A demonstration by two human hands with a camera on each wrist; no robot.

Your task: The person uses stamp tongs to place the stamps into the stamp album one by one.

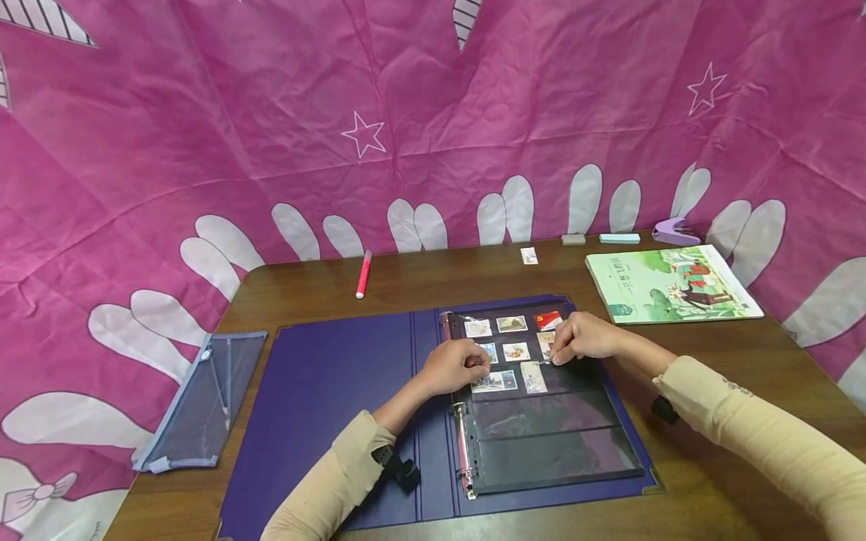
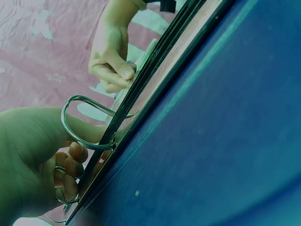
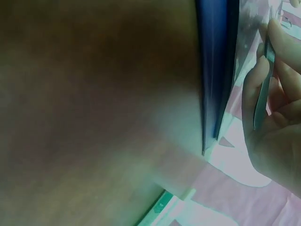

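Observation:
A blue ring-binder stamp album (image 1: 352,406) lies open on the table, with a black pocket page (image 1: 555,421) on its right side. In the right wrist view, my right hand (image 3: 277,75) pinches slim metal tweezers (image 3: 264,89) between thumb and fingers. Their tip is at the upper edge of a pale upright stamp (image 1: 534,378) in the third row, which sits slightly tilted. My left hand (image 1: 456,367) rests on the page's left part, fingers loosely bent beside a wide stamp (image 1: 495,382). A metal ring (image 2: 70,122) arches next to its fingers in the left wrist view.
Left of the album lies a blue mesh zip pouch (image 1: 203,406). Behind it are a red marker (image 1: 364,275) and a loose stamp (image 1: 529,256). A green picture book (image 1: 670,285), a purple stapler-like tool (image 1: 673,231) and two small blocks (image 1: 619,238) sit at the back right.

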